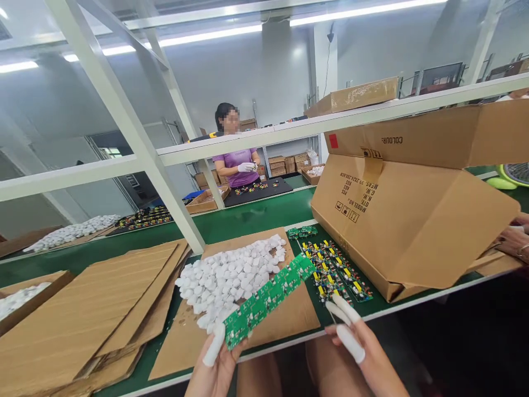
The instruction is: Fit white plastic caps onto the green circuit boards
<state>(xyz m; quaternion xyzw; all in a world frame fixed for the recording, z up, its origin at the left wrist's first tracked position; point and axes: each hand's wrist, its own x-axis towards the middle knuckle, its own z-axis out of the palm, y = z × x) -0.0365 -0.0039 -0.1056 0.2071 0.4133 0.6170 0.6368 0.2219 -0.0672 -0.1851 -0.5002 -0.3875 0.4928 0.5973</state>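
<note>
My left hand (215, 359), with white finger cots, grips the near end of a long green circuit board strip (268, 298) that slants up to the right over a heap of white plastic caps (231, 278). My right hand (359, 344), also in finger cots, is open with fingers spread beside the strip, just below a panel of populated circuit boards (336, 273) with yellow and red parts. The caps lie on a flat cardboard sheet (285, 320) on the green table.
A large open cardboard box (405, 220) lies tipped at right, with another person's hand (514, 240) at its far side. Stacked flat cardboard (82, 314) fills the left. A white frame post (136, 138) crosses ahead. A person in purple (237, 160) works at a far bench.
</note>
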